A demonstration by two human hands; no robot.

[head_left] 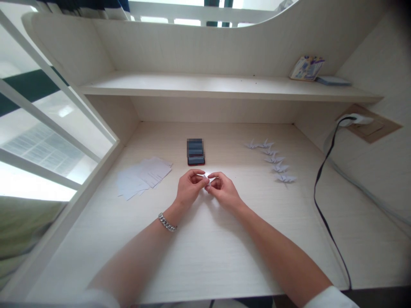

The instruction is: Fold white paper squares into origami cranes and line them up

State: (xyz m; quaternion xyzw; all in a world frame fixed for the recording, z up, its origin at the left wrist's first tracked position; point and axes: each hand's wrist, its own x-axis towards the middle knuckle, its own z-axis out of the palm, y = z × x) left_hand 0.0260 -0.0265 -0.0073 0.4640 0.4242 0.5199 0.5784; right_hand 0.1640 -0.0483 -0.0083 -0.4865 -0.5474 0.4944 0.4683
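Observation:
Between my fingertips, over the middle of the desk, is a small piece of folded white paper [207, 181], mostly hidden by the fingers. My left hand [190, 186], with a chain bracelet [167, 222] on its wrist, pinches it from the left. From the other side my right hand [224, 191] pinches the same paper with thumb and fingers. Just beyond the hands a phone [195, 152] lies on the desk. To the left, loose white paper sheets [144, 176] overlap in a spread pile. Several folded paper cranes [275, 159] stand in a curved row at the right.
A shelf [199, 83] runs above the desk's back, holding a small patterned box [307, 67] and a flat bluish item [333, 81]. A dark cable [317, 196] hangs from the wall socket [374, 124] across the desk's right side. Railings [38, 117] border the left.

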